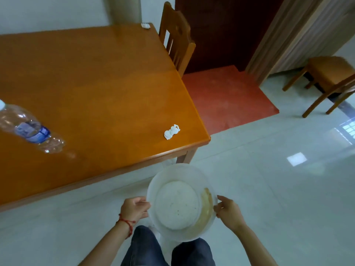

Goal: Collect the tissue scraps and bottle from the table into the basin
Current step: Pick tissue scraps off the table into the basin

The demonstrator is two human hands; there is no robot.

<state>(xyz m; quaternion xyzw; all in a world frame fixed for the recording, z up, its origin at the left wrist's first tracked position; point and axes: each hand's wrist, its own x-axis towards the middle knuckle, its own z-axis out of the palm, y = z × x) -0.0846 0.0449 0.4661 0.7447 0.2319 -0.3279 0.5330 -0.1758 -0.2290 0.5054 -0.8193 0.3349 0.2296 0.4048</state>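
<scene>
The person stands off the near corner of the orange wooden table (92,77), holding a white plastic basin (182,202) out in front of them above the pale tiled floor (269,189). The left hand (134,208) grips the basin's rim on one side, fingers curled around the edge, a red string bracelet (125,223) on that wrist; the right hand (227,211) pinches the opposite rim. Inside, the basin holds no scraps, only a brownish stain along its right inner wall (it looks like dried residue).

On the table, a crumpled white tissue scrap (171,131) lies near the closest corner, just in from the edge. A second tissue scrap (145,25) sits at the far corner, beside a wooden chair (175,38) pushed against that side. A clear plastic water bottle (31,129) with a blue label lies on its side at the left, well apart from both scraps, its white cap cut off by the frame edge. Another wooden chair (326,79) stands off to the right near the doorway.
</scene>
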